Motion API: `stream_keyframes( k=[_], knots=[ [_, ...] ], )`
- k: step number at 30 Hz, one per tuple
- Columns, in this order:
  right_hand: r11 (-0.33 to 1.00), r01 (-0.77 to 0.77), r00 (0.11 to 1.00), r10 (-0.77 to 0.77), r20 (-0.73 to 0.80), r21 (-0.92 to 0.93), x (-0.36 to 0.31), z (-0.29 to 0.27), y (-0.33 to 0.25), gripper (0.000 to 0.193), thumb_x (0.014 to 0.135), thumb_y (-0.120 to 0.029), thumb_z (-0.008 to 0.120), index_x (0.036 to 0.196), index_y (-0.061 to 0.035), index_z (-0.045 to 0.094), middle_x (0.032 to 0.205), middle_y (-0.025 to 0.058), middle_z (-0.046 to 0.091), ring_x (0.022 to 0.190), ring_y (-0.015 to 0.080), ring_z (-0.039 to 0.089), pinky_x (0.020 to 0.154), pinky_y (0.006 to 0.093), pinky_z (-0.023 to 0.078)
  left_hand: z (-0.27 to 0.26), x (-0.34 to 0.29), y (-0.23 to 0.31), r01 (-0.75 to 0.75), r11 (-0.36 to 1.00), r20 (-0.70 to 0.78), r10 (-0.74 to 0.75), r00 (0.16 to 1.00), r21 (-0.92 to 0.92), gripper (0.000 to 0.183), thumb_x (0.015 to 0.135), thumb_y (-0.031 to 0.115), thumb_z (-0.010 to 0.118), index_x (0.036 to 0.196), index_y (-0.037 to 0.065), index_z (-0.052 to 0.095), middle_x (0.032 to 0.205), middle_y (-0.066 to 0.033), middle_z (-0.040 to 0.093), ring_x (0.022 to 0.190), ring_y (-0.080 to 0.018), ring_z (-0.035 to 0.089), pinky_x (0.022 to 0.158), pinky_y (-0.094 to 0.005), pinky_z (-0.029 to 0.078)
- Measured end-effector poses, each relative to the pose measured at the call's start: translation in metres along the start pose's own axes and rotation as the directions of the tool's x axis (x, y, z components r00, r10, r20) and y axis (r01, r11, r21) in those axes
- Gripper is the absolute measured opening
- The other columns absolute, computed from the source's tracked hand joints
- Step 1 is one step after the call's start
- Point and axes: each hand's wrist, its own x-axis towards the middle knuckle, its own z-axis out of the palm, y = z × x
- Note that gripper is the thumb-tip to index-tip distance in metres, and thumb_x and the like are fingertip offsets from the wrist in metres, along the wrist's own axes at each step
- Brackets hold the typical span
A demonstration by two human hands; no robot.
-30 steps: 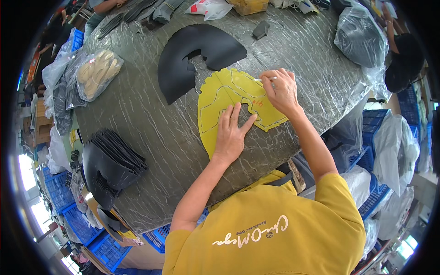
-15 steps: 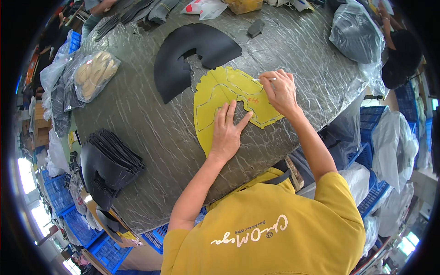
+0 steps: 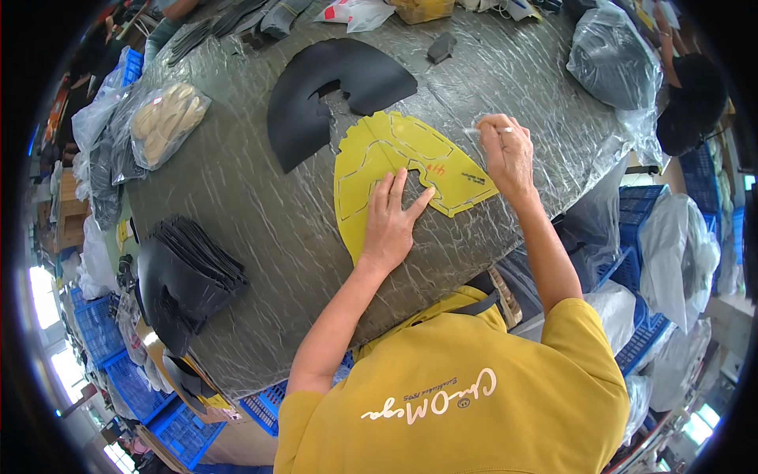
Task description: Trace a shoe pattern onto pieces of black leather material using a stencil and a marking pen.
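Observation:
A flat yellow template (image 3: 365,164), with dashed slots along its outline and a notched top edge, lies on the table in front of me. My left hand (image 3: 387,229) rests on it with fingers spread, pressing beside the curved cutout. Just off the template's right edge, my right hand (image 3: 509,158) pinches a slim white marking pen (image 3: 508,130), its tip pointing left. Whatever lies under the template is hidden. Beyond it is a black curved cut piece (image 3: 304,95) with a notch in its inner edge.
A thick stack of black cut pieces (image 3: 189,276) sits at the left. Clear bags hold beige pieces (image 3: 167,118) and dark pieces (image 3: 616,63). A small dark scrap (image 3: 442,47) lies at the back. Blue crates (image 3: 639,205) stand beside the table; other people are at the far edges.
My right hand, with the pen, has lifted off the template and moved right, uncovering its right corner. The left hand stays in place.

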Motion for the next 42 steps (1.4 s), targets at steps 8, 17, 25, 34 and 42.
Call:
stream_keyframes(
  k=[8, 17, 25, 34, 42],
  knots=[
    [0.954, 0.026, 0.977, 0.039, 0.211, -0.297, -0.005, 0.046, 0.007, 0.019, 0.093, -0.023, 0.063, 0.107, -0.0132, 0.072, 0.103, 0.0096, 0.065, 0.103, 0.0273, 0.061, 0.087, 0.0429, 0.045, -0.003, 0.004, 0.0, -0.002, 1.0, -0.032, 0.002, 0.999, 0.007, 0.058, 0.087, -0.002, 0.056, 0.137, 0.025, 0.065, 0.154, -0.0214, 0.04, 0.139, -0.041, 0.038, 0.117, -0.0537, 0.034],
    [0.982, -0.051, 0.999, 0.053, -0.006, 0.181, -0.018, 0.042, -0.014, 0.016, 0.088, -0.015, 0.073, 0.103, -0.0089, 0.071, 0.094, 0.0066, 0.065, 0.084, 0.0196, 0.062, 0.074, 0.0351, 0.047, -0.012, -0.004, 0.001, -0.002, 0.997, -0.132, -0.008, 0.991, -0.077, 0.052, 0.086, -0.002, 0.055, 0.132, 0.02, 0.067, 0.149, -0.0204, 0.046, 0.137, -0.038, 0.043, 0.116, -0.0499, 0.035],
    [0.356, 0.013, 0.866, 0.464, -0.188, 0.935, 0.027, -0.033, 0.054, 0.021, 0.1, -0.008, 0.064, 0.121, -0.0006, 0.066, 0.11, 0.0068, 0.07, 0.095, 0.0137, 0.068, 0.082, 0.0254, 0.055, -0.06, -0.021, -0.04, 0.511, 0.852, -0.311, -0.519, 0.797, -0.113, 0.044, 0.088, 0.002, 0.059, 0.132, 0.0, 0.052, 0.119, -0.0193, 0.056, 0.116, -0.0384, 0.054, 0.099, -0.0493, 0.042],
    [-0.438, -0.155, 0.913, 0.279, 0.298, 0.886, -0.008, 0.021, 0.135, 0.032, 0.102, -0.014, 0.059, 0.131, 0.0004, 0.057, 0.109, 0.0074, 0.069, 0.083, 0.0124, 0.063, 0.067, 0.0252, 0.052, -0.051, -0.013, -0.045, 0.716, 0.697, -0.04, -0.715, 0.698, 0.049, 0.04, 0.079, 0.007, 0.065, 0.114, -0.003, 0.05, 0.116, -0.0233, 0.057, 0.114, -0.0417, 0.056, 0.093, -0.057, 0.044],
    [-0.563, -0.29, 0.942, -0.023, 0.336, 0.774, -0.018, 0.007, 0.204, 0.039, 0.106, -0.019, 0.049, 0.142, -0.0044, 0.048, 0.118, 0.0081, 0.058, 0.088, 0.0195, 0.059, 0.076, 0.0345, 0.05, -0.098, -0.026, -0.017, 0.448, 0.331, 0.098, -0.705, 0.702, -0.831, 0.031, 0.077, 0.002, 0.062, 0.105, 0.0, 0.047, 0.1, -0.0148, 0.054, 0.098, -0.0263, 0.056, 0.088, -0.0378, 0.046]
  ],
)
